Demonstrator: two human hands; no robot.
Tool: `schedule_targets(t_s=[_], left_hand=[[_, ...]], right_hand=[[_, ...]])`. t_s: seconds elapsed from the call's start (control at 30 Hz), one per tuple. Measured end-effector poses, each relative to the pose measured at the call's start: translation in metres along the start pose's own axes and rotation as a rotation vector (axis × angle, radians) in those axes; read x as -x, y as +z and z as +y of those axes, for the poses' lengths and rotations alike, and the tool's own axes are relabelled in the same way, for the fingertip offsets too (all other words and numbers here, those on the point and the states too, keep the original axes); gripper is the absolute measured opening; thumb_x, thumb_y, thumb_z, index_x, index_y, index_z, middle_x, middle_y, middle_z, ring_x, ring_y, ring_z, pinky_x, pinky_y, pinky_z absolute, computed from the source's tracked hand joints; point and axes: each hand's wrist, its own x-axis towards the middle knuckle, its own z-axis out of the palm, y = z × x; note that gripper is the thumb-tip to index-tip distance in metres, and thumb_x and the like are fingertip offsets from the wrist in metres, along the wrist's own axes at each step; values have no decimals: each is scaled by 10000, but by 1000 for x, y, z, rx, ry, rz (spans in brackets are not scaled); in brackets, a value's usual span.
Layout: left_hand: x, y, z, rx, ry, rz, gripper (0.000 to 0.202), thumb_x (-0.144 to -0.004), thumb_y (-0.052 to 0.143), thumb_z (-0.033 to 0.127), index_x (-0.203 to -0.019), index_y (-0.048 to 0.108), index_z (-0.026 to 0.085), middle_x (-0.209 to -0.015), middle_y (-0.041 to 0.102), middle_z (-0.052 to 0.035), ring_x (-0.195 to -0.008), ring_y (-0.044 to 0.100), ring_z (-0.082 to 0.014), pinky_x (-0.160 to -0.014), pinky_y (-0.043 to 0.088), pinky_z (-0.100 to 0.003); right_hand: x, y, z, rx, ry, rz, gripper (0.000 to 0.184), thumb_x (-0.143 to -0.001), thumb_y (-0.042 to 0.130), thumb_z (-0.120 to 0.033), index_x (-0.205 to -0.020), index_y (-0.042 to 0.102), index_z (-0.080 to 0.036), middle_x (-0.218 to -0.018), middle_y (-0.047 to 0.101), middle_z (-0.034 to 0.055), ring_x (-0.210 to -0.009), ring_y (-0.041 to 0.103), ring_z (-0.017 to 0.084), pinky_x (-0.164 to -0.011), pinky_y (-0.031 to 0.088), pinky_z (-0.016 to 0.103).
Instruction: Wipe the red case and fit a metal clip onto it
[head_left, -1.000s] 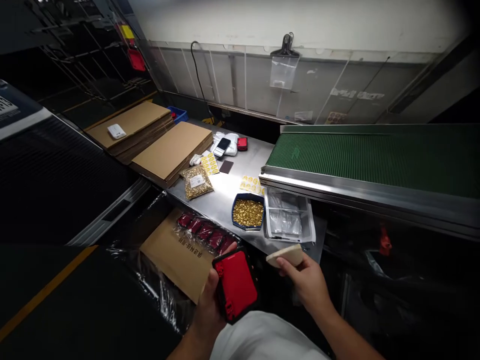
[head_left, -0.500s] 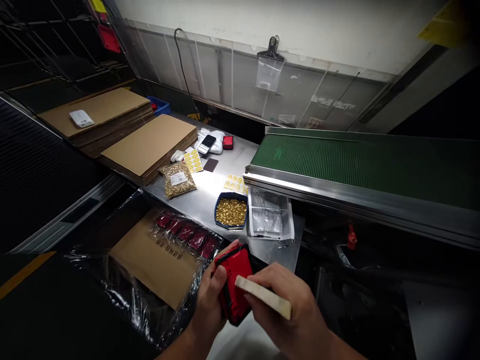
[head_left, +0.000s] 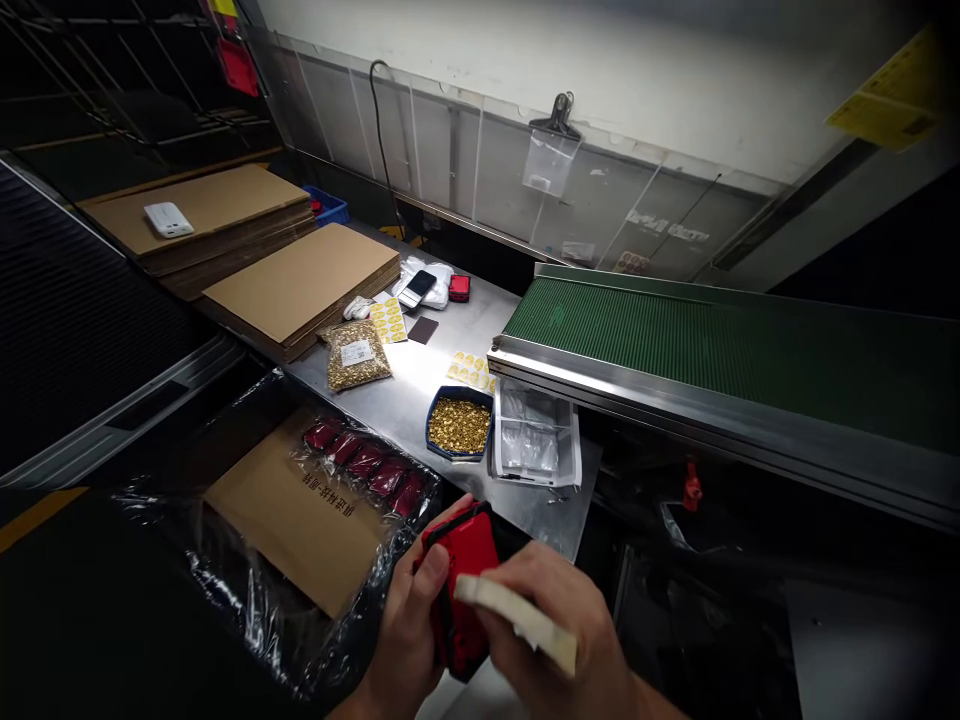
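The left hand (head_left: 409, 630) was closed round the edge of a red case (head_left: 461, 585), thumb on its near face, the case held upright at the bottom of the view, just off the front edge of the steel bench (head_left: 442, 375). The right hand (head_left: 555, 645) gripped a pale flat block (head_left: 517, 622) between thumb and fingers, one end laid against the face of the case. To work the block well, the case would probably need a firm, steady hold, with the block kept flat to the surface and not tipped on a corner; the left thumb lay close to its path and seemed the nearest hindrance.

Beyond the hands, a plastic-wrapped carton (head_left: 300, 510) showed a row of dark red cases (head_left: 367, 462) under the film. On the bench stood a blue tray of small gold parts (head_left: 458, 425), touching or just beside a white tray of clear bags (head_left: 534, 445). Farther back lay a bag of gold parts (head_left: 358, 354), yellow label sheets (head_left: 389, 321) and stacked flat cardboard (head_left: 300, 283). A green conveyor belt (head_left: 712, 340) ran to the right.
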Motion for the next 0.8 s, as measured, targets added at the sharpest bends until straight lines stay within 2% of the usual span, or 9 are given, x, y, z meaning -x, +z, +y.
schedule_targets(t_s=[0.13, 0.23, 0.33, 0.5, 0.6, 0.7, 0.8], left_hand=[[1, 1, 5, 149, -87, -67, 670, -840, 684, 534, -1385, 528, 177, -1243, 657, -138, -1173, 588, -342, -1010, 485, -425], [-3, 0, 7, 308, -163, -122, 716, -856, 654, 555, -1435, 463, 181, -1247, 652, -150, -1172, 592, -342, -1001, 495, -446], [-6, -1, 10, 372, -194, -113, 757, -855, 649, 568, -1457, 422, 170, -1214, 662, -164, -1118, 624, -342, -959, 522, -457], [-3, -5, 17, 377, -226, -128, 797, -826, 677, 593, -1455, 422, 174, -1133, 686, -149, -990, 670, -320, -886, 553, -447], [-1, -8, 18, 381, -231, -175, 739, -853, 652, 581, -1444, 442, 191, -1146, 677, -134, -1016, 654, -301, -897, 546, -420], [-2, -11, 15, 367, -201, -250, 723, -852, 638, 606, -1415, 485, 179, -1177, 660, -141, -1070, 626, -316, -909, 538, -412], [-3, -14, 12, 356, -161, -277, 718, -862, 603, 631, -1409, 496, 179, -1208, 647, -151, -1076, 622, -336, -908, 532, -428]], right_hand=[[-9, -15, 3, 7, 157, 99, 130, -904, 644, -248, -1023, 695, -262, -938, 696, 17, -827, 657, 157, -726, 529, 256], [-5, -26, 4, 20, 237, 209, 129, -868, 704, -289, -989, 672, -257, -879, 696, -5, -751, 650, 131, -645, 528, 193], [4, -28, 0, 21, 285, 189, 133, -858, 718, -311, -955, 658, -245, -850, 691, -1, -722, 645, 130, -593, 523, 177], [8, -18, -12, 10, 168, 103, 102, -870, 697, -230, -967, 669, -238, -893, 671, 23, -762, 648, 153, -646, 535, 235], [5, -9, -20, -12, 92, 25, 213, -872, 684, -176, -1068, 664, -258, -941, 668, 20, -806, 648, 153, -699, 543, 259], [0, 0, -26, -1, 16, -98, 234, -870, 679, -166, -1088, 658, -246, -935, 658, 26, -815, 629, 156, -708, 527, 286], [-6, 5, -29, 59, -11, -89, 178, -888, 648, -176, -1058, 659, -228, -871, 630, 30, -762, 595, 151, -662, 484, 298]])
